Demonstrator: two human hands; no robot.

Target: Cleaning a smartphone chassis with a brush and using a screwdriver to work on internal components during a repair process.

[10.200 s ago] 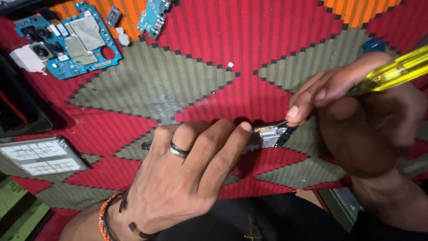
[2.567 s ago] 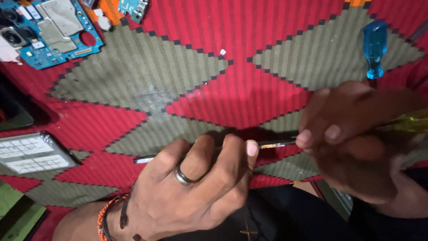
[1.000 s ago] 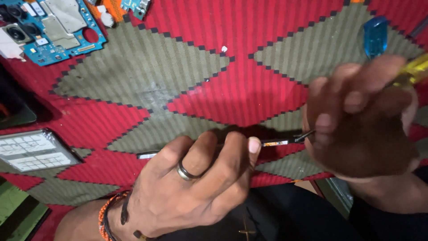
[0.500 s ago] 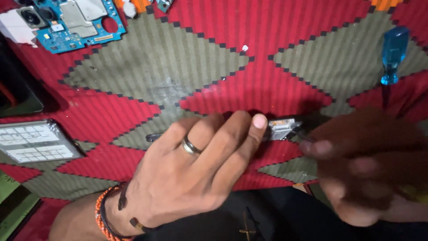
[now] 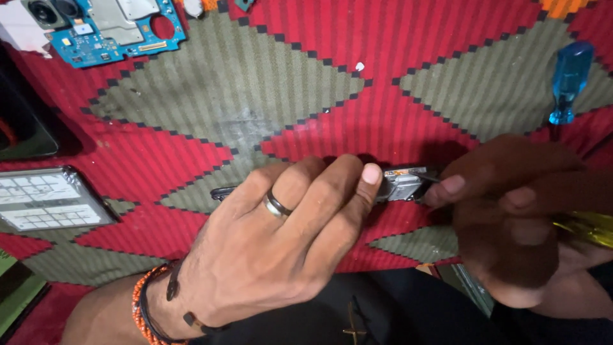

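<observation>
Red-and-green woven surface: left hand fingers press small metal component flat; right hand fingers grasp yellow-handled screwdriver. Component judged light, rigid, fragile; hold by edges

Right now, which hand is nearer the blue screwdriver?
Right. The right hand sits just below the blue screwdriver; the left hand is far off toward the mat's middle.

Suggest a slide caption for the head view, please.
Left hand pins a small metal part on the patterned cloth; right hand works it with a yellow-handled tool.

blue circuit board, blue-handled screwdriver
</observation>
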